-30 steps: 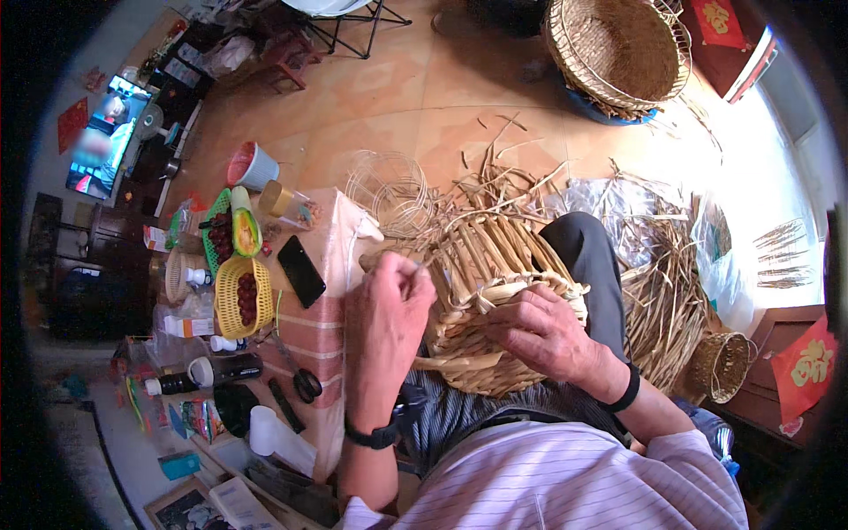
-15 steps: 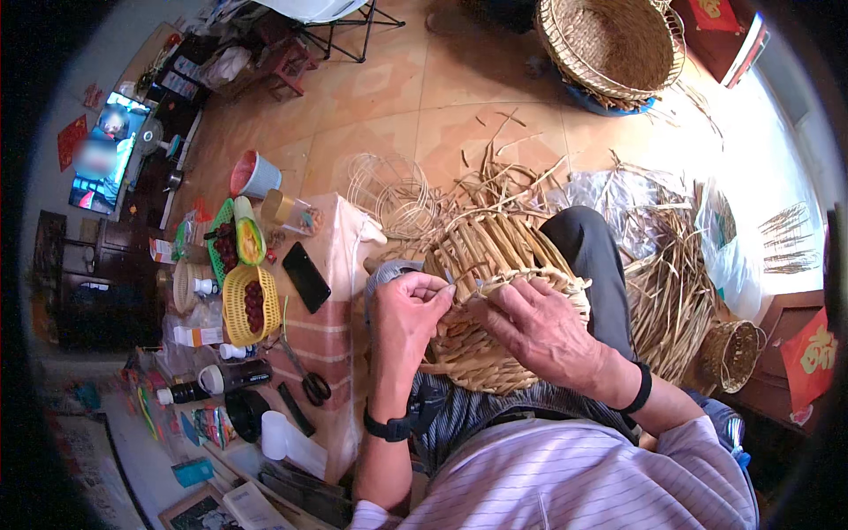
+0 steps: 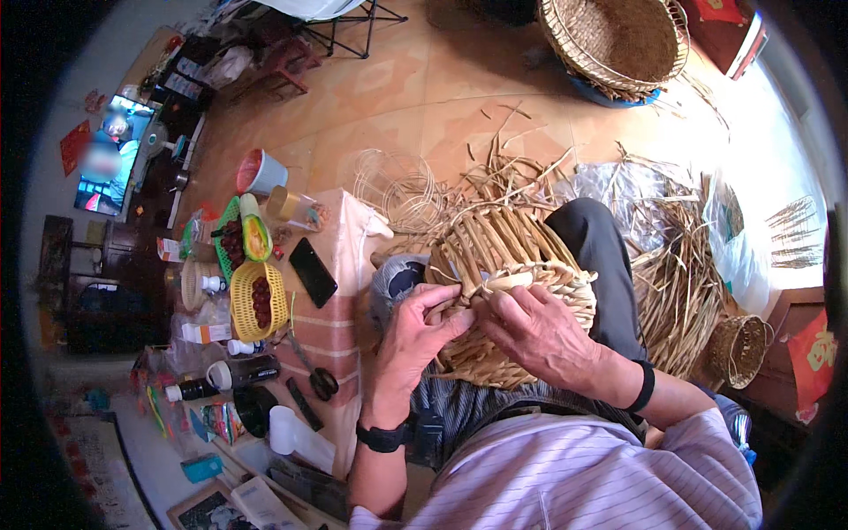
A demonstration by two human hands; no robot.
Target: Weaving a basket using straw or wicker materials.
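Note:
A partly woven basket (image 3: 521, 344) of tan plant strands rests on my lap, its upright strands fanning away from me. My left hand (image 3: 420, 325) is at the left end of the thick braided rim, thumb and fingers pinched on the weaving. Close beside it, my right hand (image 3: 541, 331) curls over the rim with its fingers closed on the strands. The two hands' fingertips nearly meet. Which single strand each one pinches is hidden by the fingers.
Dried plant strands (image 3: 676, 300) lie heaped on the floor to the right. A finished basket (image 3: 618, 40) stands far right. On the left table are a phone (image 3: 313, 272), scissors (image 3: 323, 382) and a yellow fruit basket (image 3: 258, 305). A wire frame (image 3: 397, 190) lies beyond the table.
My left hand has moved slightly down and right, closer to my right hand, its fingers now on the rim. My right hand stays at the rim. The whole view has shifted a little.

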